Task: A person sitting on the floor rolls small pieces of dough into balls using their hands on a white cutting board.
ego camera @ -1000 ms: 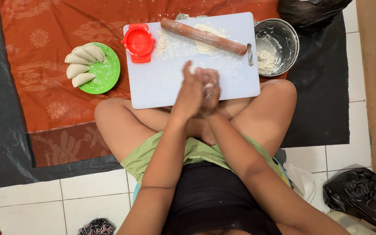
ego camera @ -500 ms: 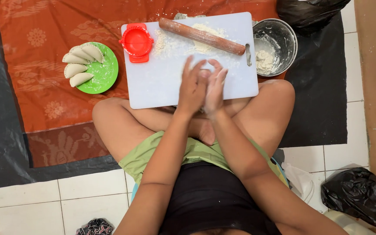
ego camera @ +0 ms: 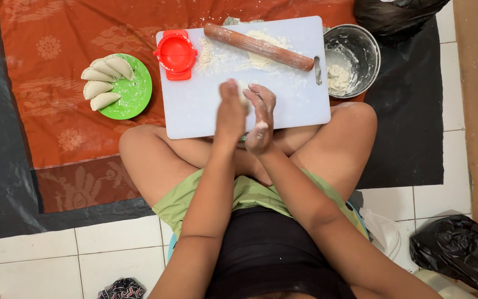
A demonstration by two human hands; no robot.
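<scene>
My left hand (ego camera: 230, 115) and my right hand (ego camera: 260, 117) are pressed palm to palm above the near edge of a white cutting board (ego camera: 195, 105). A small piece of pale dough (ego camera: 243, 99) shows between the palms, mostly hidden. Both hands are dusted with flour. On the board's far side lie a wooden rolling pin (ego camera: 258, 46) over a patch of flour and a red dumpling press (ego camera: 176, 54). The board rests over my crossed legs.
A green plate (ego camera: 134, 97) with several folded dumplings (ego camera: 102, 83) sits left on an orange patterned cloth (ego camera: 62, 127). A metal bowl (ego camera: 360, 50) with dough stands right of the board. Black plastic bags (ego camera: 455, 252) lie at the lower right and top right.
The hands have kept rubbing against each other, the right palm sliding along the left, and they have shifted slightly toward me over the board.
</scene>
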